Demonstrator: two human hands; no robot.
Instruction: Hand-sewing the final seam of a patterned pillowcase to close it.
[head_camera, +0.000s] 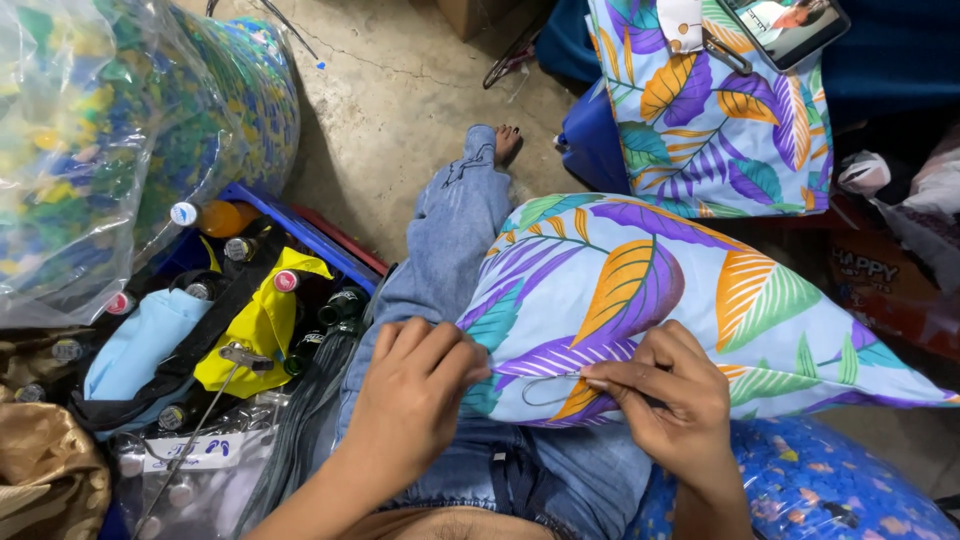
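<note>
The leaf-print cushion (640, 290) is pinched at its seam by the left hand (415, 390) while thread (555, 385) is gripped in the right hand (665, 395) fingers, best kept taut.

pillow (700, 290): showing pale blue with purple, orange, green leaves
jeans (450, 240): showing faded blue
crate (300, 225): showing blue
cloth (262, 325): showing yellow

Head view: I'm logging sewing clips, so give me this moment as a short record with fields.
Left hand: pinches the edge of the leaf-print pillow
Right hand: holds a thread loop at the pillow seam
Pillow rests on: lap in blue jeans
To the left: crate of bottles, yellow cloth
Floor: concrete
</note>
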